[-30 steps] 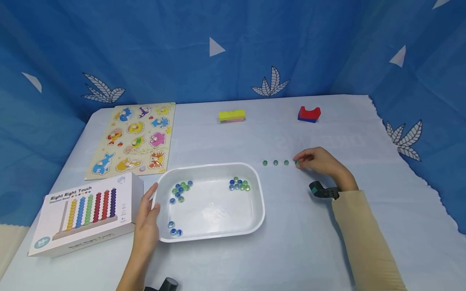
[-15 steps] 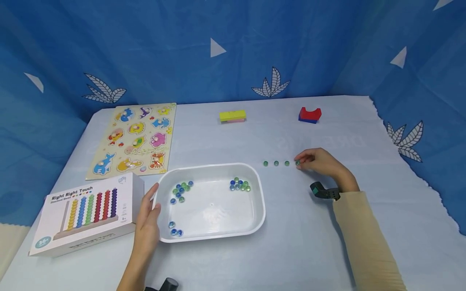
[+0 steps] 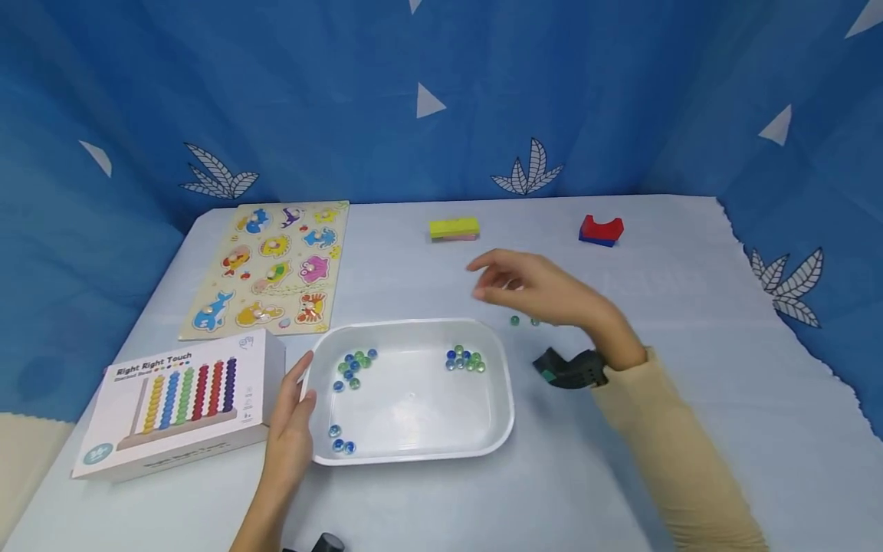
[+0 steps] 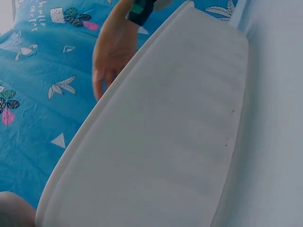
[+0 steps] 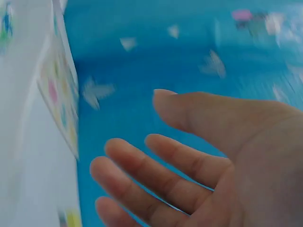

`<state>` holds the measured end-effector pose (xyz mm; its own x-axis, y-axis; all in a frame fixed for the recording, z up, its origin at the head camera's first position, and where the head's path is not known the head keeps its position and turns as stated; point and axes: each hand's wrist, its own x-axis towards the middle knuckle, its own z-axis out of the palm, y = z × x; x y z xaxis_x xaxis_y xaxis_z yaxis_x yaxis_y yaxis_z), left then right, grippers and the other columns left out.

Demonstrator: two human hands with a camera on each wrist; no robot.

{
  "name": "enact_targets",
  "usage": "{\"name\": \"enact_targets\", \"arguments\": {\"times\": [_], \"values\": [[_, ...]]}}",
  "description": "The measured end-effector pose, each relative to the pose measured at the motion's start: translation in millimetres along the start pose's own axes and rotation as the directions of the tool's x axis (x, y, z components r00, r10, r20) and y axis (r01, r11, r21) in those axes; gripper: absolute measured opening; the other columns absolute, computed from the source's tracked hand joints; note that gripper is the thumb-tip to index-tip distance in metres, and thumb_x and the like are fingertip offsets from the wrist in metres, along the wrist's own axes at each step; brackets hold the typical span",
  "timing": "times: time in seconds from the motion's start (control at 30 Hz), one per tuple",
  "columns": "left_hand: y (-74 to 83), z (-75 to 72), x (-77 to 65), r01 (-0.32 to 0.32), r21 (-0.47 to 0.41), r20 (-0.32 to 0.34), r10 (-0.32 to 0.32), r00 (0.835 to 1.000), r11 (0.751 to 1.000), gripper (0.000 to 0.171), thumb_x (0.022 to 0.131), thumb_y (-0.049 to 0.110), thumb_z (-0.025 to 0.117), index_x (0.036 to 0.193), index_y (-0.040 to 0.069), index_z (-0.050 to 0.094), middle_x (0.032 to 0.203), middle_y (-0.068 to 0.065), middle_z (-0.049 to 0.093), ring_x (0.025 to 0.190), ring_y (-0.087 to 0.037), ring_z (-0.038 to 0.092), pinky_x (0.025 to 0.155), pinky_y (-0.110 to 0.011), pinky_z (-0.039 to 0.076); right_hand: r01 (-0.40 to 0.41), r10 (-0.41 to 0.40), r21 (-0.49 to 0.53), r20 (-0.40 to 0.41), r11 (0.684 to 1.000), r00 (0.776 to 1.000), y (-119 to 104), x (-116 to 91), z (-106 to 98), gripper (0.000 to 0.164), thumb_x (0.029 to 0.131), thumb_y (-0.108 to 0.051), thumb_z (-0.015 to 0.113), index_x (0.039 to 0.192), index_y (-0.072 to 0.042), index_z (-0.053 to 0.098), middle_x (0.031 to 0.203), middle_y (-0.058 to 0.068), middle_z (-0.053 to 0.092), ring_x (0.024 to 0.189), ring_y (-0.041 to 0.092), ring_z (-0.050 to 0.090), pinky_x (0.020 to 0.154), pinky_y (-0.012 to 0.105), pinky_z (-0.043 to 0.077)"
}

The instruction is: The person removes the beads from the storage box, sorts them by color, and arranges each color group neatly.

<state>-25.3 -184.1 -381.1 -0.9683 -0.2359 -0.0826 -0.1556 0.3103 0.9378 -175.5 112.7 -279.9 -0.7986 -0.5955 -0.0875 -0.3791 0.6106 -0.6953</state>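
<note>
My left hand holds the left rim of a white plastic tray, thumb at the edge and fingers along the outside. Several blue and green glass marbles lie in loose groups at the tray's left end, with another cluster of marbles at the right. My right hand hovers beyond the tray's back right corner. Its fingers are loosely bent and spread, with nothing between them in the right wrist view. Below it on the cloth show two green marbles; the rest of their row is hidden behind the hand.
A boxed bead toy stands close left of my left hand. Behind it lies a sea-animal peg puzzle board. Toward the back are a yellow block on a pink one and a red notched block on a blue one.
My right hand has let go of the last green marble in the row, lifted, and swung left over the row. My left hand stays at the tray; the head view has shifted slightly.
</note>
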Motion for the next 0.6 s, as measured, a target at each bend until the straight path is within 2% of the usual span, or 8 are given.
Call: {"name": "enact_targets", "arguments": {"times": [0.07, 0.13, 0.23, 0.3, 0.4, 0.5, 0.6], "values": [[-0.4, 0.5, -0.2, 0.007, 0.002, 0.005, -0.007, 1.0, 1.0, 0.048, 0.096, 0.013, 0.025, 0.143, 0.024, 0.022, 0.151, 0.002, 0.019, 0.137, -0.026, 0.024, 0.108, -0.052, 0.023, 0.07, -0.069, -0.011, 0.091, 0.997, 0.993, -24, 16, 22, 0.041, 0.087, -0.032, 0.058, 0.124, -0.017, 0.051, 0.106, 0.0, 0.062, 0.096, 0.013, 0.057, 0.086, 0.03, 0.05], [-0.6, -0.2, -0.6, 0.008, 0.009, 0.01, -0.008, 1.0, 1.0, 0.048, 0.096, 0.013, 0.025, 0.143, 0.025, 0.022, 0.151, 0.003, 0.019, 0.138, -0.026, 0.023, 0.108, -0.053, 0.023, 0.108, -0.099, -0.041, 0.175, 0.993, 0.98, -42, 33, 49, 0.04, 0.087, -0.029, 0.057, 0.124, -0.015, 0.052, 0.105, 0.0, 0.063, 0.093, 0.01, 0.058, 0.083, 0.024, 0.05], [-0.8, -1.6, -0.5, 0.001, 0.018, 0.012, -0.002, 1.0, 1.0, 0.048, 0.096, 0.013, 0.024, 0.143, 0.026, 0.022, 0.151, 0.003, 0.018, 0.138, -0.027, 0.022, 0.107, -0.054, 0.023, 0.099, -0.061, -0.151, 0.241, 0.984, 0.969, -62, 56, 90, 0.038, 0.087, -0.027, 0.058, 0.122, -0.013, 0.055, 0.102, 0.0, 0.066, 0.086, 0.008, 0.06, 0.076, 0.019, 0.049], [-0.9, -2.1, -0.1, -0.01, 0.023, 0.013, 0.009, 1.0, 1.0, 0.048, 0.096, 0.013, 0.024, 0.143, 0.026, 0.022, 0.151, 0.003, 0.017, 0.139, -0.027, 0.02, 0.108, -0.054, 0.022, 0.052, -0.003, -0.232, 0.207, 0.971, 0.978, -70, 67, 116, 0.035, 0.085, -0.026, 0.06, 0.118, -0.013, 0.059, 0.1, -0.001, 0.067, 0.083, 0.008, 0.06, 0.074, 0.02, 0.048], [-1.0, -2.3, 0.6, -0.029, 0.016, 0.014, 0.029, 0.999, 0.999, 0.048, 0.096, 0.012, 0.025, 0.143, 0.024, 0.022, 0.152, 0.001, 0.017, 0.139, -0.027, 0.017, 0.109, -0.055, 0.019, -0.013, 0.052, -0.353, 0.1, 0.936, 0.994, -75, 77, 146, 0.026, 0.082, -0.021, 0.062, 0.107, -0.014, 0.065, 0.09, -0.002, 0.069, 0.074, 0.008, 0.06, 0.067, 0.021, 0.049], [-1.6, -1.7, 0.5, -0.034, 0.004, 0.01, 0.034, 0.999, 0.999, 0.048, 0.096, 0.011, 0.025, 0.143, 0.023, 0.023, 0.152, 0.0, 0.017, 0.139, -0.027, 0.018, 0.109, -0.054, 0.019, -0.011, 0.014, -0.437, 0.002, 0.899, 1.0, -75, 80, 164, 0.016, 0.079, -0.018, 0.064, 0.094, -0.014, 0.067, 0.08, -0.003, 0.067, 0.067, 0.008, 0.058, 0.06, 0.02, 0.047], [-2.1, -0.4, 0.2, -0.043, -0.002, 0.014, 0.043, 0.999, 0.999, 0.049, 0.096, 0.01, 0.026, 0.143, 0.023, 0.023, 0.152, 0.0, 0.017, 0.14, -0.026, 0.015, 0.11, -0.053, 0.017, 0.016, -0.033, -0.463, -0.029, 0.886, 0.999, -71, 78, 172, 0.012, 0.075, -0.014, 0.065, 0.086, -0.015, 0.066, 0.075, -0.004, 0.065, 0.063, 0.008, 0.056, 0.056, 0.018, 0.044]]}}
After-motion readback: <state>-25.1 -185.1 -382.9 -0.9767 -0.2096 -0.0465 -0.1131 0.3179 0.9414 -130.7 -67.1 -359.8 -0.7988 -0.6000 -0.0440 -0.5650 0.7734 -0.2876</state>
